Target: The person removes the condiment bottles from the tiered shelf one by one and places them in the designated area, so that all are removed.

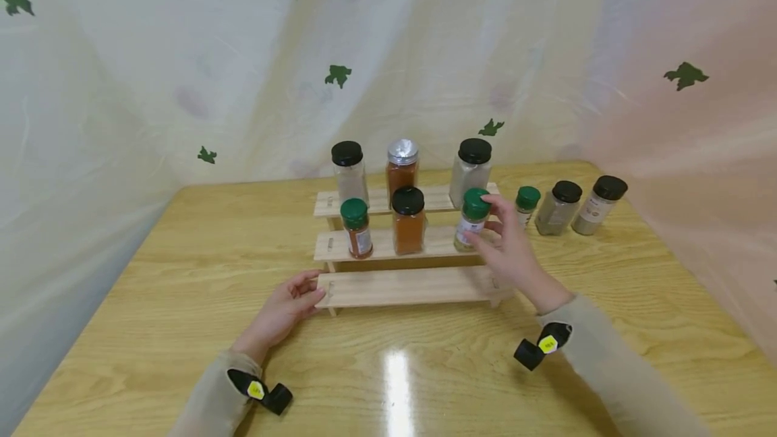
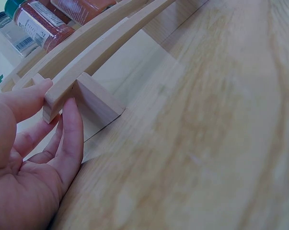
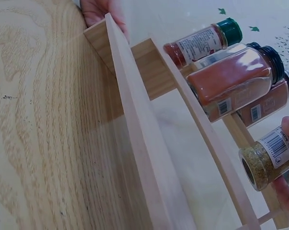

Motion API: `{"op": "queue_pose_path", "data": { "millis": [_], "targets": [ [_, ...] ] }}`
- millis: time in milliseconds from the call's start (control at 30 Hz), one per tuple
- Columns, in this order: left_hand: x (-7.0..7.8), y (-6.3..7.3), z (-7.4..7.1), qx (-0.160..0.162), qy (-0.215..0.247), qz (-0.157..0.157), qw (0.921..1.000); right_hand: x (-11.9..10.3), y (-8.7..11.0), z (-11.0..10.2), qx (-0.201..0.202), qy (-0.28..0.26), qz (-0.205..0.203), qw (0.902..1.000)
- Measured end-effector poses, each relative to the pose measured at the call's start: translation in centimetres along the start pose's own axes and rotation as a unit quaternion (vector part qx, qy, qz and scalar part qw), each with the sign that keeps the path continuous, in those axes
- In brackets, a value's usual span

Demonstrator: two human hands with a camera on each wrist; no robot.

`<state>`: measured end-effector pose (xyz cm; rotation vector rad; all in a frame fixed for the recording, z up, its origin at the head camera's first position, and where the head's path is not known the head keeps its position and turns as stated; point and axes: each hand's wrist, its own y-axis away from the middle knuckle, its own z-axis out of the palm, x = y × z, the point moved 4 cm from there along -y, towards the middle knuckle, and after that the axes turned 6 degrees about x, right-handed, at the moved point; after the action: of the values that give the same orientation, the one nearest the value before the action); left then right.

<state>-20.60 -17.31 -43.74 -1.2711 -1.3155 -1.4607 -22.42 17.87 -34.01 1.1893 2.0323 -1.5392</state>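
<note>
A three-step wooden spice rack [image 1: 403, 286] stands on the table. My left hand [image 1: 285, 305] pinches the left end of its lowest step, thumb on top and fingers beneath. My right hand [image 1: 512, 251] holds a small green-capped spice jar [image 1: 469, 221] at the right end of the middle step. In the right wrist view the jar's round base and greenish-brown contents show close over that step. Sharing the middle step are a green-capped jar of red spice [image 1: 358, 231] and a black-capped jar of orange powder [image 1: 409, 228].
The top step bears a black-capped jar [image 1: 350, 177], a silver-capped jar [image 1: 403, 167] and another black-capped jar [image 1: 472, 170]. Right of the rack, a green-capped jar [image 1: 527, 201] and two black-capped shakers [image 1: 558, 211] stand on the table [image 1: 182, 275]. A leaf-patterned curtain [image 1: 261, 86] hangs behind.
</note>
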Motion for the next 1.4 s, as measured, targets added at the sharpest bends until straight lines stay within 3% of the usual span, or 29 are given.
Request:
{"op": "queue_pose_path", "data": {
  "millis": [267, 533, 833, 1067, 1400],
  "targets": [
    [0.2, 0.0, 0.1, 0.003, 0.0, -0.004, 1.0, -0.3, 0.0, -1.2, 0.0, -0.011, -0.044, 0.999],
    [0.4, 0.1, 0.1, 0.003, 0.0, -0.002, 1.0, -0.2, 0.7, -3.0, 0.009, 0.024, -0.065, 0.9976],
    [0.0, 0.0, 0.0, -0.033, 0.038, 0.058, 0.9971, 0.9, 1.4, -5.1, 0.007, 0.034, -0.07, 0.9969],
    [0.2, 0.0, 0.2, -0.002, 0.006, 0.009, 0.9999, 1.4, 1.9, -6.4, 0.009, 0.045, -0.067, 0.9967],
    [-0.1, -0.2, 0.1, 0.001, -0.002, 0.0, 1.0, 2.6, 2.5, -8.0, 0.04, 0.083, -0.032, 0.9952]
  ]
}}
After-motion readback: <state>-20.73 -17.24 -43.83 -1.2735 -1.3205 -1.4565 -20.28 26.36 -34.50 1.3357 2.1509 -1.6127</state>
